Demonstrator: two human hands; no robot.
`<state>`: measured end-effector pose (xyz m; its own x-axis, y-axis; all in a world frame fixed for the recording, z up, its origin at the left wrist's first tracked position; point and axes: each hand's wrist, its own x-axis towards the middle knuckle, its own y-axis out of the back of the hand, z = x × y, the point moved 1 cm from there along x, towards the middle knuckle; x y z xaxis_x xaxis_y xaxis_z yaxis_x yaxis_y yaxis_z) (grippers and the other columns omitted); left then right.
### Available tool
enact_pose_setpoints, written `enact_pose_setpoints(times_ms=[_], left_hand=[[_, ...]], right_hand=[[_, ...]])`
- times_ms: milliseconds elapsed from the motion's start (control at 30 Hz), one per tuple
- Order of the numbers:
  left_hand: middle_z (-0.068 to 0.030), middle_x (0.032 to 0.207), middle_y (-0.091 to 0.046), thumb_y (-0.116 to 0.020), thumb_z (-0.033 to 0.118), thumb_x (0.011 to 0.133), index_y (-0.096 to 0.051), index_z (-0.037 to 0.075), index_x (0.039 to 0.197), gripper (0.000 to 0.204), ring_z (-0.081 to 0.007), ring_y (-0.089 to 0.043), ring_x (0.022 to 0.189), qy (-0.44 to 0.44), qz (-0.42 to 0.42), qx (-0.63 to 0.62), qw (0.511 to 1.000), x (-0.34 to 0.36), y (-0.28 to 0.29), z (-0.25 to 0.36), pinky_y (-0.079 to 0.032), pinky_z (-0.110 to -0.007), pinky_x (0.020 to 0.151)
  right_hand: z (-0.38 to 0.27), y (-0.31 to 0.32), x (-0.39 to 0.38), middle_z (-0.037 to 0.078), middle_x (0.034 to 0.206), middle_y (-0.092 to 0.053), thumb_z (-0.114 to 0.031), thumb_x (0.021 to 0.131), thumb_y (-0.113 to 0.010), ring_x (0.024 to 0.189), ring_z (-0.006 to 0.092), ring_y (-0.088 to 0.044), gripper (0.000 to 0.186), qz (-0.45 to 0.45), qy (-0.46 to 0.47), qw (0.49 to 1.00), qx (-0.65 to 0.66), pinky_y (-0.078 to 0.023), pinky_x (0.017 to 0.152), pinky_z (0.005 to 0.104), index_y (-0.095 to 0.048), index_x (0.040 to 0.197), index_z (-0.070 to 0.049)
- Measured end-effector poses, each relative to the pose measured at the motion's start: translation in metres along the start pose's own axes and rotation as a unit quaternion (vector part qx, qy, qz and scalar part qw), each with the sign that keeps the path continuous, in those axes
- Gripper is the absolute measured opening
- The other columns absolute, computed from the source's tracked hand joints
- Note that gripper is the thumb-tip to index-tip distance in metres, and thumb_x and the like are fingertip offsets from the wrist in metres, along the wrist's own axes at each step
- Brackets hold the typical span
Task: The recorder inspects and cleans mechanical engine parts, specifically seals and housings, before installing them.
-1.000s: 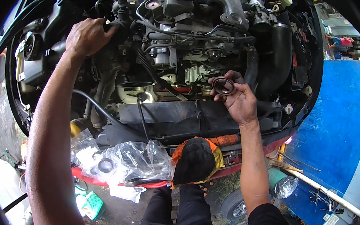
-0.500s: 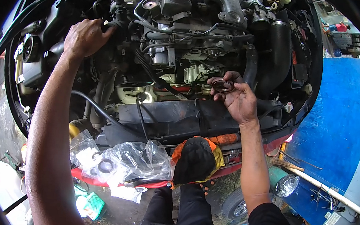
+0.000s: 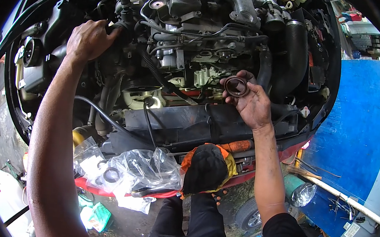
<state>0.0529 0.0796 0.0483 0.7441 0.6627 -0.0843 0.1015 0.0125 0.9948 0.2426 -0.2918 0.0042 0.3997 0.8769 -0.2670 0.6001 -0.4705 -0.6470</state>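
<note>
My right hand (image 3: 256,107) holds a dark brown oil seal (image 3: 227,86) between thumb and fingers, above the front of the engine bay. The seal's round opening faces me, and fingers show behind it. At the upper left, my left hand (image 3: 90,40) is closed over a dark part beside a black hose (image 3: 124,3). Its fingertips are hidden, so what it grips is unclear. The open engine (image 3: 210,52) lies between and beyond both hands, with grey metal housings, thin hoses and a ribbed black tube (image 3: 151,67).
Clear plastic bags (image 3: 157,168), one with a dark ring (image 3: 111,174), lie on the red front edge. Beside them sits a black, orange and yellow cloth item (image 3: 208,168). A black panel (image 3: 176,119) crosses the front. A wheel (image 3: 251,218) stands on the floor at right.
The oil seal in my right hand has tilted up, so its opening now faces me more fully. My left hand keeps its place.
</note>
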Motion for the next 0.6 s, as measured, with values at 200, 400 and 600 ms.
enact_pose_setpoints(times_ms=[200,400,600], left_hand=[[-0.0225,0.089,-0.071,-0.055,0.055,0.093,-0.069,0.005,0.115,0.057,-0.0365,-0.070,0.088,-0.019,0.025,0.006,0.999,0.0020,-0.0053,-0.0078,-0.056,-0.046,0.081],[-0.0207,0.091,-0.071,-0.054,0.055,0.092,-0.071,0.002,0.106,0.057,-0.0350,-0.069,0.093,-0.004,0.010,0.006,1.000,0.0004,-0.0020,-0.0035,-0.055,-0.045,0.086],[-0.0215,0.086,-0.071,-0.055,0.054,0.093,-0.071,0.005,0.111,0.054,-0.0363,-0.070,0.086,-0.018,0.020,0.010,1.000,0.0024,-0.0061,-0.0089,-0.056,-0.046,0.080]], right_hand=[[0.0007,0.0025,0.0026,0.023,0.115,-0.065,-0.026,0.104,-0.044,0.097,0.0336,-0.068,0.032,0.062,-0.039,0.997,0.027,-0.056,0.079,0.0351,-0.049,0.128,-0.007],[0.0024,0.0049,0.0022,0.024,0.118,-0.064,-0.034,0.106,-0.042,0.092,0.0289,-0.069,0.038,0.091,-0.053,0.994,0.019,-0.059,0.075,0.0300,-0.052,0.130,-0.006],[0.0039,0.0028,0.0034,0.024,0.117,-0.064,-0.034,0.106,-0.041,0.091,0.0287,-0.070,0.038,0.094,-0.056,0.994,0.016,-0.058,0.075,0.0300,-0.051,0.131,-0.006]])
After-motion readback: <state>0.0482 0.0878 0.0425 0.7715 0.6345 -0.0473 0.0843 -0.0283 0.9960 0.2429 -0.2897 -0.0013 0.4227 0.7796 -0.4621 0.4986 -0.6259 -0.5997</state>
